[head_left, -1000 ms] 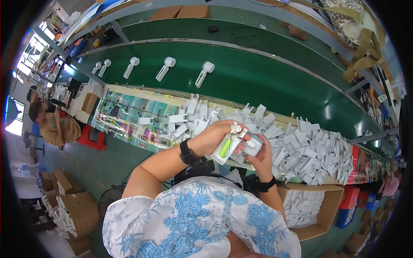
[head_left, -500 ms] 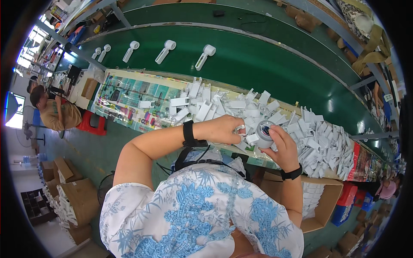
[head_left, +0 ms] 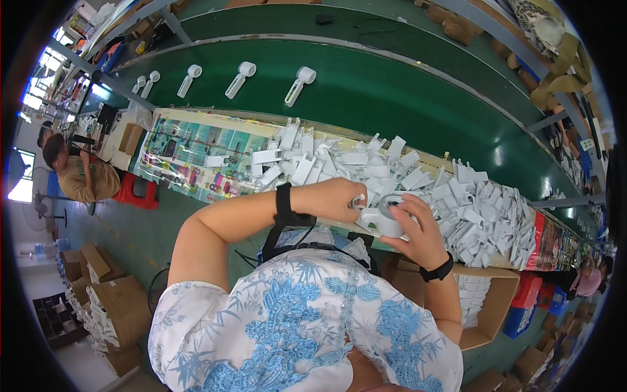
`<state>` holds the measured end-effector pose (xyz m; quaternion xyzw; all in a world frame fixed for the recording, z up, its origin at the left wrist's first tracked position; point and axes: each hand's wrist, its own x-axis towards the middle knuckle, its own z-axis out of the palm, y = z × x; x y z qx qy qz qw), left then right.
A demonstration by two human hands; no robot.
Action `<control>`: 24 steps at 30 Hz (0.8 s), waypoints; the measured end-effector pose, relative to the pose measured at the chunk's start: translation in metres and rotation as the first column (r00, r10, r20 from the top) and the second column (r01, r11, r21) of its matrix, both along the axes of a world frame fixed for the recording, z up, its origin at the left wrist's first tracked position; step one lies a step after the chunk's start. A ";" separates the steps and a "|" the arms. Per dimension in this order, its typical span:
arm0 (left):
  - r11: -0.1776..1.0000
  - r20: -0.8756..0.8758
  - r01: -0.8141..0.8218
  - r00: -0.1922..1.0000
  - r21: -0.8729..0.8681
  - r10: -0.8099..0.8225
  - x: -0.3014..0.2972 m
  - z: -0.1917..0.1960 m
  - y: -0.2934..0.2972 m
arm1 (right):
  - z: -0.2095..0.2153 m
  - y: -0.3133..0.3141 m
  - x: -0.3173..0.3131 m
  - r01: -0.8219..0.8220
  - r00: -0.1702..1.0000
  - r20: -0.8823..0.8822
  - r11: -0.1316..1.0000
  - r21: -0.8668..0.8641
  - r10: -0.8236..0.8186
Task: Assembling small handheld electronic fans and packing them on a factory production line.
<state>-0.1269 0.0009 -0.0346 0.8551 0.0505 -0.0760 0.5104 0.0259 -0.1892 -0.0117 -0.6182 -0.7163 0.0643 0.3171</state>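
Just above the near edge of the workbench I hold a white round-headed device with a handle (head_left: pixel 390 227). My left hand (head_left: pixel 336 198) is closed around its handle end, which the fingers mostly hide. My right hand (head_left: pixel 421 230) grips the round head on its right side, thumb below and fingers over the rim; a dark opening shows at its top. Beyond both hands lies a heap of loose white plastic covers (head_left: pixel 356 159), with a thicker heap of similar white pieces (head_left: pixel 486 215) to the right.
Behind the bench runs a green conveyor belt (head_left: pixel 405 98) carrying several white round-headed devices (head_left: pixel 300 85). An open cardboard box (head_left: pixel 499 304) of white parts stands below right. Stacked cartons (head_left: pixel 121 307) are at lower left. A co-worker (head_left: pixel 85 170) sits at far left near a red stool (head_left: pixel 137 191).
The device's round head has tipped, so its dark face shows less. My right hand has shifted slightly left and its fingers have spread over the rim. Devices on the belt have moved left.
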 end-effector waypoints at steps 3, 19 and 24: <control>0.977 -0.073 -0.021 0.997 -0.214 0.006 0.001 0.000 0.009 | -0.021 -0.011 0.015 -0.048 0.997 0.059 0.987 0.156 0.039; 0.897 0.014 0.140 0.987 0.418 -0.161 0.000 -0.003 -0.018 | -0.003 0.004 -0.008 0.117 0.949 -0.235 0.928 -0.354 -0.209; 0.934 -0.054 0.200 0.980 0.297 -0.193 -0.009 0.000 -0.020 | -0.036 0.004 -0.011 0.024 0.969 -0.230 0.963 -0.268 -0.088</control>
